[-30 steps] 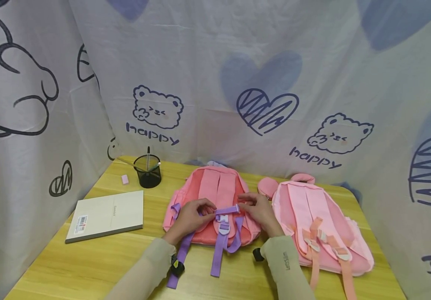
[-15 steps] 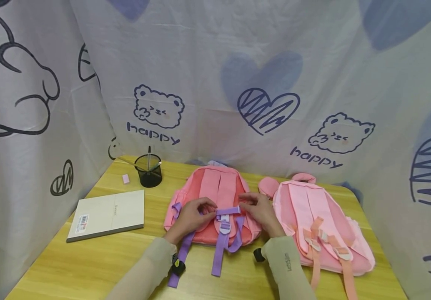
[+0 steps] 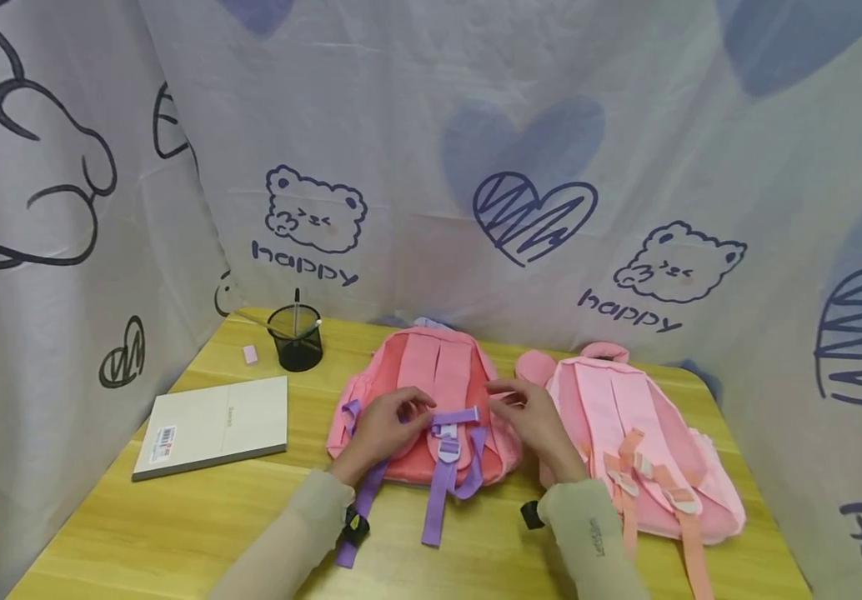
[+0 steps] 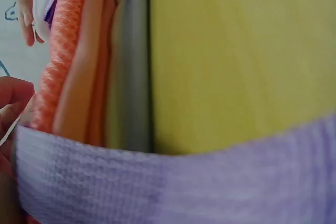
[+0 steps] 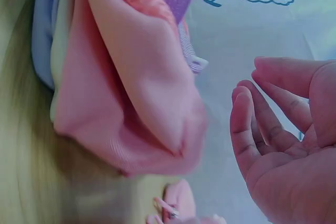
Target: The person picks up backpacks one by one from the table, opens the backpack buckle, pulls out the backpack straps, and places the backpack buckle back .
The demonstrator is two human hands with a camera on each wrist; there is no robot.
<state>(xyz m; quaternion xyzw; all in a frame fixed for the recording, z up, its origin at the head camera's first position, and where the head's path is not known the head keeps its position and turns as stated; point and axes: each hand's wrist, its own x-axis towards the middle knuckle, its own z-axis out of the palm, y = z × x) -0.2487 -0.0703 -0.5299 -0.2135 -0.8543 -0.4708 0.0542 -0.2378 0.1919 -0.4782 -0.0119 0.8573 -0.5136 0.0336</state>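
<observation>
A coral-pink backpack lies straps-up on the wooden table. A short purple strap with a white buckle below it crosses its shoulder straps. My left hand rests on the bag and pinches the left end of that purple strap, which fills the bottom of the left wrist view. My right hand hovers just right of the strap's other end, a little apart from it. In the right wrist view the right hand holds nothing, its fingers loosely curved beside the backpack.
A second, lighter pink backpack lies to the right with orange straps. On the left are a closed notebook, a black mesh pen cup and a small pink eraser. Printed cloth walls close in the back and both sides.
My right hand has let go of the purple strap's right end and drawn back to the right. The left hand stays at the strap's left end.
</observation>
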